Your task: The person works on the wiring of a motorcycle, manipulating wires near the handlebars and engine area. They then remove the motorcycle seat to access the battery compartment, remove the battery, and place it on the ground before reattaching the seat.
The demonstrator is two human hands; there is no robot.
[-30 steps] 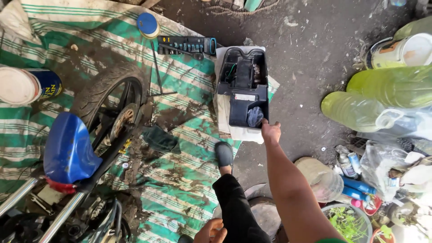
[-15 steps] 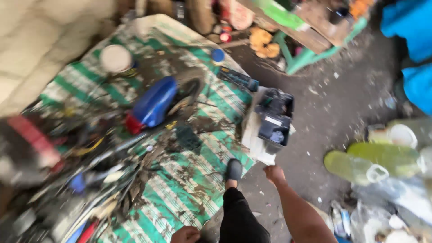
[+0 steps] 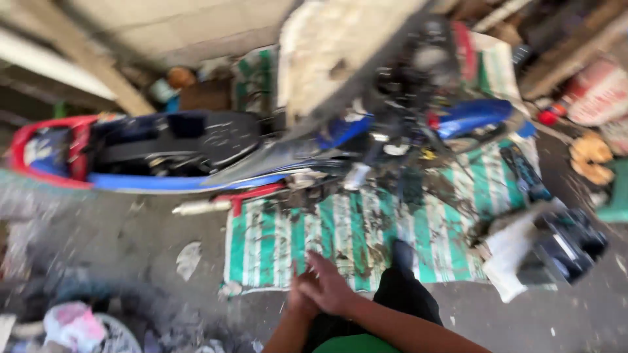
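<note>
My right hand (image 3: pixel 332 287) lies low in the middle of the view with its fingers spread and nothing in it. It rests over my left hand (image 3: pixel 296 302), which is mostly hidden beneath it, so its fingers cannot be made out. Both hands hover above the near edge of a dirty green-and-white striped mat (image 3: pixel 307 238). My leg in black trousers and a black shoe (image 3: pixel 402 253) stands on the mat just right of the hands. The view is blurred.
A blue and red motorcycle (image 3: pixel 190 153) stretches across the mat's far side, with loose parts around it. A black open case (image 3: pixel 566 245) on white paper (image 3: pixel 513 255) sits at the right. Rags and clutter (image 3: pixel 78 323) fill the lower left.
The view has swung left, from the black case to the motorcycle. My right hand has drawn back from the case and joined my left hand in front of my body.
</note>
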